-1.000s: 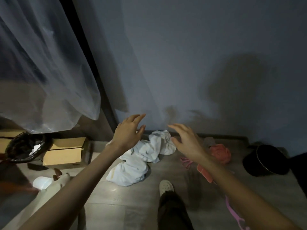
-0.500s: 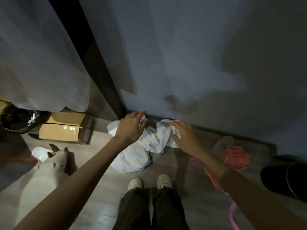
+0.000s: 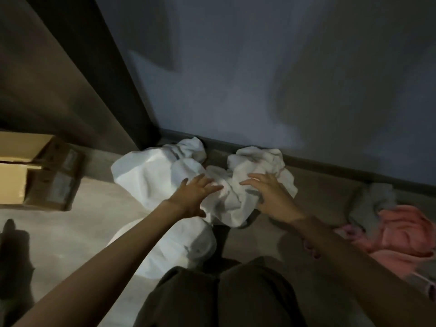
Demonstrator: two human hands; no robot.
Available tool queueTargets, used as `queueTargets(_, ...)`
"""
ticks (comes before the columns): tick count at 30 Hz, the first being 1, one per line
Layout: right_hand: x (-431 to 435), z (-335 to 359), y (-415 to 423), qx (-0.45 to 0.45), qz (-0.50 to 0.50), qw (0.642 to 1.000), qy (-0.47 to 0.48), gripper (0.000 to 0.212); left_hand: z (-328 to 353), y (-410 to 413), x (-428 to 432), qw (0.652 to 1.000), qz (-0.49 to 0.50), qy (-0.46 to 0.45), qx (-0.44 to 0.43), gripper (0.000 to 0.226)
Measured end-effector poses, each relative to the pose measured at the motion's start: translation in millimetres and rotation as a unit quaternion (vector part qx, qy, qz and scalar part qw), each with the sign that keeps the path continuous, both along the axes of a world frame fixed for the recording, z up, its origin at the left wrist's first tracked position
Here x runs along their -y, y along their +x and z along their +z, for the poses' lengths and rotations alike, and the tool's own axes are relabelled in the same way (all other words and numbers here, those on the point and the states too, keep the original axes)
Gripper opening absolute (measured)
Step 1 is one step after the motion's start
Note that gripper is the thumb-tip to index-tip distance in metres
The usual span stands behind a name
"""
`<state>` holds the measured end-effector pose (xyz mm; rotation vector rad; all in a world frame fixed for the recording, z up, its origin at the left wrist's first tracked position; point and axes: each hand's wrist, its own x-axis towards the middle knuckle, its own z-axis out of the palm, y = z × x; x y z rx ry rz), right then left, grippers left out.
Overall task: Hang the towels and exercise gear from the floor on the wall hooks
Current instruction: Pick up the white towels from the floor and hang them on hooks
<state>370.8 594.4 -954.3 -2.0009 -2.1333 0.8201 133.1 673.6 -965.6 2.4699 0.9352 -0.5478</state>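
Left of the work, a brown cardboard box [image 3: 28,175] with flaps up, well apart from the heap; behind it a dark door frame [image 3: 106,79] slanting down to the corner. Straight ahead, a smooth blue-grey wall [image 3: 259,90] over a dark baseboard [image 3: 330,165]. Off to the right on the pale wood-look floor [image 3: 59,232], a rumpled grey cloth [image 3: 372,201] touching a soft pink cloth [image 3: 401,232]. Closest in, knees in dark trousers [image 3: 236,291], just beside the near end of the heap. On the floor against the baseboard, white towels [image 3: 151,175]: crumpled, deeply creased, matte, lumped in soft folds. Long axis from the corner by the door frame down toward the knees, with a second bunched lobe to the right along the baseboard. Left hand [image 3: 193,194] and right hand [image 3: 269,197] apart, side by side over the middle of the heap, fingers spread and nearly straight, gripping nothing, palms laid on the fabric; true contact hard to tell in the dim light.
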Motion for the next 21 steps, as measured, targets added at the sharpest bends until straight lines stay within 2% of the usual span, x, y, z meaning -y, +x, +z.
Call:
queueTargets(3, 0.9, -75.3, 5.2, 0.071, 0.042, 0.997, 0.012, 0.054, -68.6, 4.3, -6.2, 0.999, -0.038, 0.036, 0.003, 0.094)
queueTargets(5, 4.3, -114.9, 9.1, 0.075, 0.059, 0.993, 0.068, 0.058, -107.9, 3.5, -12.6, 0.994, -0.039, 0.070, 0.071, 0.089)
queueTargets(9, -2.6, -166.2, 17.2, 0.159, 0.126, 0.958, 0.203, 0.051, -162.1, 2.6, -28.7, 0.944, -0.067, 0.220, 0.235, 0.054)
queueTargets(11, -11.7, -170.8, 17.6, 0.181, 0.134, 0.944, 0.243, 0.039, -169.3, 3.7, -35.7, 0.929, -0.057, 0.248, 0.271, 0.039)
queueTargets(14, -19.7, -165.8, 19.0, 0.192, 0.123, 0.925, 0.304, 0.020, -164.3, 0.8, -41.7, 0.922, -0.034, 0.257, 0.287, 0.029)
queueTargets(16, -21.7, -152.3, 17.8, 0.160, 0.094, 0.932, 0.311, 0.021, -151.0, -3.7, -39.6, 0.922, 0.004, 0.239, 0.305, 0.026)
queueTargets(19, -24.2, -105.0, 6.4, 0.034, 0.007, 0.962, 0.270, 0.034, -99.2, -1.5, -32.5, 0.915, 0.120, 0.186, 0.337, 0.027)
queueTargets(21, -26.8, -55.0, -1.2, -0.029, -0.065, 0.963, 0.261, 0.038, -49.7, 5.4, -33.2, 0.908, 0.165, 0.165, 0.349, 0.026)
